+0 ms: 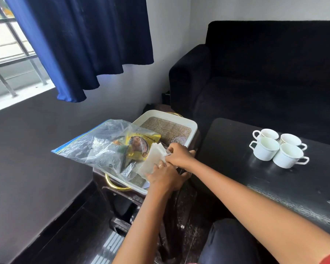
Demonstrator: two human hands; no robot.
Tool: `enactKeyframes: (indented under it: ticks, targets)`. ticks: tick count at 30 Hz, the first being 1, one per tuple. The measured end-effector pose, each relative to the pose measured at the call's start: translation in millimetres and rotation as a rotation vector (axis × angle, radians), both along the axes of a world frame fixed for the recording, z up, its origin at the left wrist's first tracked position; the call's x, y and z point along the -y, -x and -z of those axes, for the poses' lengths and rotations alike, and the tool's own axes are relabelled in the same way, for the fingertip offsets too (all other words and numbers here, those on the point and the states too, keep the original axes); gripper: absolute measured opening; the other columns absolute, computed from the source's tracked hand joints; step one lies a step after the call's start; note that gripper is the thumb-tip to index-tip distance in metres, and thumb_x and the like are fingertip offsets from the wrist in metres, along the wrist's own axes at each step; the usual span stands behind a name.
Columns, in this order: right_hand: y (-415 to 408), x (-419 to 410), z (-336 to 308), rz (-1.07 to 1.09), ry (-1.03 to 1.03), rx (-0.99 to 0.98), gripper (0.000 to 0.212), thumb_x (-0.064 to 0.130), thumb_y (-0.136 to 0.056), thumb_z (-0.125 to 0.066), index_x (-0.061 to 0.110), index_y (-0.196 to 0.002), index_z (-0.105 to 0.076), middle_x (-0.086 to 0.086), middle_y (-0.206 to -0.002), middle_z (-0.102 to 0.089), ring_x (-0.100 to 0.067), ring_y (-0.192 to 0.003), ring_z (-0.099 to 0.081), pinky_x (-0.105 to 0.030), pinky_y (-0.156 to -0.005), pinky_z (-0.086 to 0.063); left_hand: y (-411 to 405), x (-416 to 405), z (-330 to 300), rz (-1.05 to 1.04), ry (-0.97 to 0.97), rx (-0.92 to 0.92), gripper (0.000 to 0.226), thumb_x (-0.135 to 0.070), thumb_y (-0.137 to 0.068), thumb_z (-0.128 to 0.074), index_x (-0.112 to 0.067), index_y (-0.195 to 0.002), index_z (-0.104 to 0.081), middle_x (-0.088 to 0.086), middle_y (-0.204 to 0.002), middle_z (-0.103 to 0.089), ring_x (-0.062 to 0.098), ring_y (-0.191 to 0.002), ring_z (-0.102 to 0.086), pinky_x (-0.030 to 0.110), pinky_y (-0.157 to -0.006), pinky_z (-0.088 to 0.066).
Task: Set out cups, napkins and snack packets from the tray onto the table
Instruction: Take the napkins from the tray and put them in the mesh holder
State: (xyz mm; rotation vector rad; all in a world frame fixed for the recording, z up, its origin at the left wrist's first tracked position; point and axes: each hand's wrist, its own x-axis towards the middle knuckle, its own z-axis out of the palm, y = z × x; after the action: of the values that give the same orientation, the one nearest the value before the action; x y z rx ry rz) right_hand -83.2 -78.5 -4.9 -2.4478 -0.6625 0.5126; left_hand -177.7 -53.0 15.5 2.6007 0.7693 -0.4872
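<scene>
A white tray (191,123) with gold handles and a woven mat sits on a dark stand left of the black table (227,141). A stack of white napkins (153,159) lies at the tray's near right side. My right hand (179,155) pinches the top napkins and my left hand (164,176) holds the stack's lower edge. A clear plastic bag (101,145) with a yellow snack packet (139,147) and other packets rests across the tray's left part. Several white cups (278,147) stand grouped on the table at the right.
A black sofa (265,73) stands behind the table. A blue curtain (80,44) hangs over a barred window at the upper left. The floor beneath the stand is dark and glossy. My knee (229,242) shows at the bottom.
</scene>
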Motion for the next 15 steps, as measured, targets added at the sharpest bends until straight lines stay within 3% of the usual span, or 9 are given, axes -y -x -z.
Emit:
enactKeyframes:
  ticks: [3, 5, 7, 11, 13, 15]
  targets:
    - [-4, 12, -5, 0.099, -0.174, -0.035, 0.012, 0.01, -0.079, -0.058, 0.019, -0.084, -0.052, 0.004, -0.081, -0.054, -0.02, -0.087, -0.051, -0.034, -0.086, -0.039, -3, 9, -7, 0.018, -0.156, 0.112, 0.07, -0.061, -0.091, -0.037, -0.016, -0.145, -0.034, 0.006, -0.15, -0.037, 0.026, -0.14, -0.029, 0.058, -0.113, -0.016]
    - [-8, 24, -11, 0.222, -0.342, -0.088, 0.018, 0.005, -0.077, -0.06, 0.014, -0.093, -0.06, 0.002, -0.085, -0.057, -0.019, -0.084, -0.056, -0.025, -0.067, -0.045, -3, 15, -11, 0.003, -0.22, 0.223, 0.06, -0.059, -0.091, -0.039, -0.018, -0.134, -0.047, 0.005, -0.139, -0.048, 0.026, -0.131, -0.04, 0.056, -0.11, -0.021]
    - [-11, 36, -16, 0.334, -0.501, -0.182, 0.026, 0.003, -0.076, -0.063, 0.011, -0.101, -0.062, 0.0, -0.089, -0.06, -0.017, -0.082, -0.058, -0.021, -0.059, -0.043, -3, 19, -14, -0.033, -0.215, 0.293, 0.057, -0.059, -0.091, -0.04, -0.02, -0.131, -0.05, 0.005, -0.139, -0.048, 0.027, -0.13, -0.041, 0.053, -0.11, -0.022]
    - [-12, 66, -24, 0.491, -0.754, -0.421, 0.021, 0.003, -0.079, -0.066, 0.011, -0.097, -0.062, -0.003, -0.087, -0.067, -0.018, -0.076, -0.066, -0.032, -0.061, -0.055, -5, 23, -20, -0.166, -0.043, 0.447, 0.054, -0.055, -0.089, -0.044, -0.023, -0.133, -0.042, 0.003, -0.142, -0.043, 0.025, -0.132, -0.038, 0.053, -0.112, -0.019]
    - [-10, 83, -26, 0.544, -0.843, -0.514, 0.018, 0.002, -0.079, -0.067, 0.01, -0.095, -0.064, -0.006, -0.087, -0.069, -0.022, -0.076, -0.068, -0.04, -0.072, -0.057, -7, 23, -21, -0.285, 0.052, 0.577, 0.056, -0.055, -0.088, -0.048, -0.022, -0.133, -0.04, 0.003, -0.141, -0.043, 0.025, -0.132, -0.038, 0.053, -0.111, -0.019]
    - [-6, 102, -27, 0.565, -0.928, -0.601, 0.015, 0.0, -0.079, -0.067, 0.012, -0.088, -0.065, -0.007, -0.084, -0.07, -0.023, -0.074, -0.068, -0.039, -0.071, -0.056, -9, 23, -24, -0.405, 0.217, 0.707, 0.06, -0.053, -0.086, -0.053, -0.017, -0.132, -0.04, 0.004, -0.132, -0.051, 0.026, -0.126, -0.045, 0.052, -0.109, -0.026]
